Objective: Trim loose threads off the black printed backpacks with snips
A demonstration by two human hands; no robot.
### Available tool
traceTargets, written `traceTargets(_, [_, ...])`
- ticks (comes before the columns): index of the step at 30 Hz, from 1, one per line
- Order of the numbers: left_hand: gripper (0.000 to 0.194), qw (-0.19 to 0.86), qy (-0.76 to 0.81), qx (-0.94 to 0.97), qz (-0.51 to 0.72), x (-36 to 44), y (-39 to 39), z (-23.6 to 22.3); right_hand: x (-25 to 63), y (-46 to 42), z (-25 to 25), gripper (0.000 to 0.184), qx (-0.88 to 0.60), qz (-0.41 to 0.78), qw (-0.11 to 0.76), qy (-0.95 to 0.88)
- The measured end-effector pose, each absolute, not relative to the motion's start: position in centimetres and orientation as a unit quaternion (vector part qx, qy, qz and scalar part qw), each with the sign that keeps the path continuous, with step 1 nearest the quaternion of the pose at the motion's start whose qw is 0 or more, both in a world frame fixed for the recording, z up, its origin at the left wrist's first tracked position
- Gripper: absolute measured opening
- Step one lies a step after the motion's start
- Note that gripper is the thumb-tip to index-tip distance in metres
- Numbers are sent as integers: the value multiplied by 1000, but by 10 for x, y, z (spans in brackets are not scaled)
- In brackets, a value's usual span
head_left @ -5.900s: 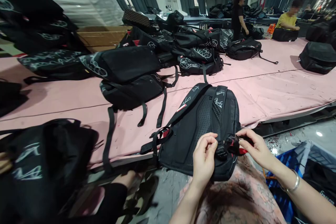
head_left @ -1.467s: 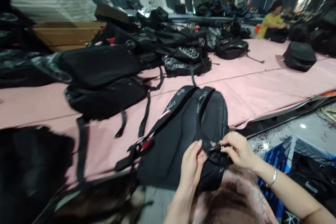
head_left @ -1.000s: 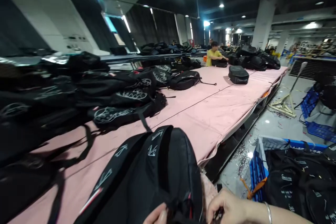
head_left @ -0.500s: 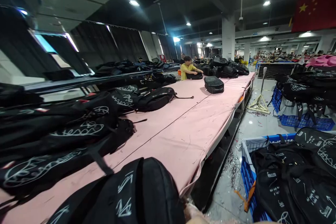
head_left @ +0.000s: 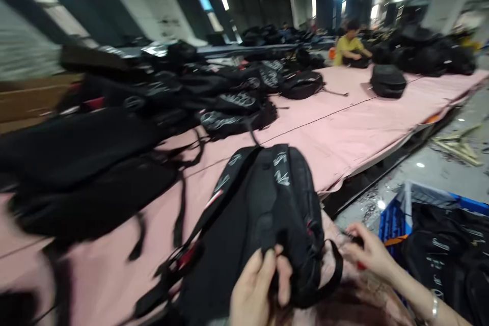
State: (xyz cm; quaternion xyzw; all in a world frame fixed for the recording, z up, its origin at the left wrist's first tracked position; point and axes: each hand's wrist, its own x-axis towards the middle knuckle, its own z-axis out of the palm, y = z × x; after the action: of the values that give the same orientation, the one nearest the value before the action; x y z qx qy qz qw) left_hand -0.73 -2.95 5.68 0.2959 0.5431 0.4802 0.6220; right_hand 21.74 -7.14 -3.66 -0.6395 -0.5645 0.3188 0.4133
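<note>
A black backpack (head_left: 263, 198) with white lettering on its straps lies in front of me on the pink-covered table (head_left: 301, 137). My left hand (head_left: 262, 280) is closed on the backpack's near end, the fingertips pinching its black fabric. To the right of the backpack, past the table's edge, my right hand (head_left: 369, 252) is raised with its fingers curled. A small dark and red thing shows between those fingers, too blurred to name. One black strap loop (head_left: 336, 270) sticks out from the backpack toward my right hand.
More black backpacks (head_left: 87, 163) lie piled on the left. Another black bag (head_left: 387, 80) stands farther along the table, near a person in yellow (head_left: 349, 46). A blue crate (head_left: 393, 219) holding black printed pieces is on the floor at right.
The view has turned left and down. Both my hands have come into sight, the left closed on the backpack. More of the nearest backpack now shows.
</note>
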Motion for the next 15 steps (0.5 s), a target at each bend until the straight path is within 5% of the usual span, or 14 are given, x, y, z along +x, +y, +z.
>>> traceTargets(15, [27, 596, 521, 410, 454, 11, -40, 55, 156, -23, 34, 13, -452, 179, 443, -753])
